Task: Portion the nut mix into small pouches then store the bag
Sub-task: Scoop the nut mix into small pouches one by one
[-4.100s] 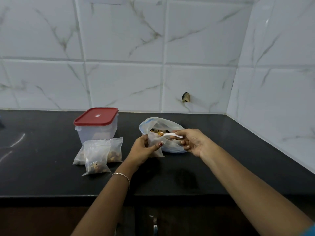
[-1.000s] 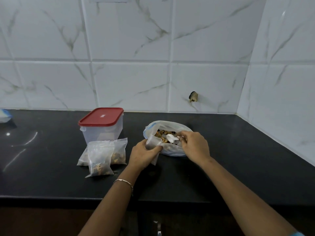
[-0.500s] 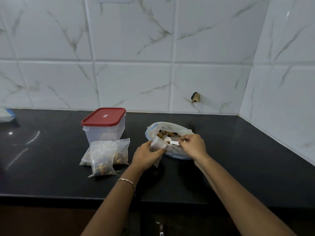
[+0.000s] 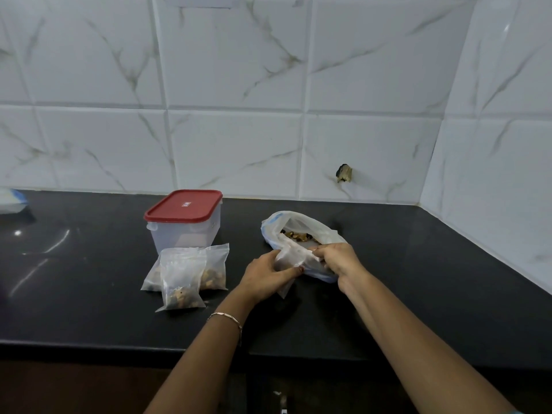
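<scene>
Dark counter, pouch half-hidden between hands

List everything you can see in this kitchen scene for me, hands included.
container: one, clear with red lid, back of counter, left of centre.
filled pouches: at least two, clear with brown nuts, overlapping in front of the container.
nut mix bag: one, whitish, open, right of the container.
small pouch: one, clear, held just in front of the bag.
counter: one, black.
wall: white marbled tiles, behind and at right.
stub: one, dark, on the wall above the bag.
packet: one, white and blue, far left edge, cut off.
bracelet: one, thin, left wrist.
left hand: grips the small pouch.
right hand: pinches its top edge.
</scene>
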A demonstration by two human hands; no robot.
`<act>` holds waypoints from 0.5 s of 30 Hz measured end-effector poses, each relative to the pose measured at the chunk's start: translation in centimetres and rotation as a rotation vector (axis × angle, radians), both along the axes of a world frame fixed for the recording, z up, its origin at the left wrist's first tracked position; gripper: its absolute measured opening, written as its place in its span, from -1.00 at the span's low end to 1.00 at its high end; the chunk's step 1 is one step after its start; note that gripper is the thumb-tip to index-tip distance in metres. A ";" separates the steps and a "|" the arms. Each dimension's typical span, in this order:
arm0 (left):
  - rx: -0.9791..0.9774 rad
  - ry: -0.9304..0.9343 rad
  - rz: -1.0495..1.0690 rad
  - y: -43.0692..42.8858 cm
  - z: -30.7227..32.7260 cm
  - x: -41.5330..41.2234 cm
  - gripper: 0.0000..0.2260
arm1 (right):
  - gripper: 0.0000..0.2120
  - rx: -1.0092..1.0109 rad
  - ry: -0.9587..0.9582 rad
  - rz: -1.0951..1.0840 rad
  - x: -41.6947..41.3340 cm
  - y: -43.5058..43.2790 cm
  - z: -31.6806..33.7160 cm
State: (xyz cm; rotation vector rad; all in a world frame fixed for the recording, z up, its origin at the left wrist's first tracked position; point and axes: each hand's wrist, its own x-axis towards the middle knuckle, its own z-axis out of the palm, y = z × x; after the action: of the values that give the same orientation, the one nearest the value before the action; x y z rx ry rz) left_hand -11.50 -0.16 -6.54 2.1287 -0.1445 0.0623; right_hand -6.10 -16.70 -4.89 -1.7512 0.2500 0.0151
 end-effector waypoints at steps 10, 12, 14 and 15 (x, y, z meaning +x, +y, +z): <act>-0.178 -0.091 0.090 0.1 -0.2 -0.3 -0.67 | -0.85 0.146 0.006 -0.061 -1.8 -0.3 2.5; -0.186 -0.099 0.104 0.2 -0.3 -0.2 -0.73 | -0.80 0.144 -0.011 -0.052 -2.1 -0.6 3.1; -0.180 -0.098 0.102 0.1 -0.4 -0.1 -0.75 | -0.77 0.132 -0.022 -0.029 -2.8 -0.9 3.8; -0.176 -0.094 0.097 0.1 -0.3 0.0 -0.72 | -0.77 0.132 -0.030 -0.012 -3.1 -1.0 4.1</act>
State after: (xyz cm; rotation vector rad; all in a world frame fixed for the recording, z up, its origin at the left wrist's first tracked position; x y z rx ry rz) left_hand -11.54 -0.03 -6.89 1.9564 -0.0878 0.2251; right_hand -9.20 -17.72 -0.76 -1.6177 0.2331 -0.0033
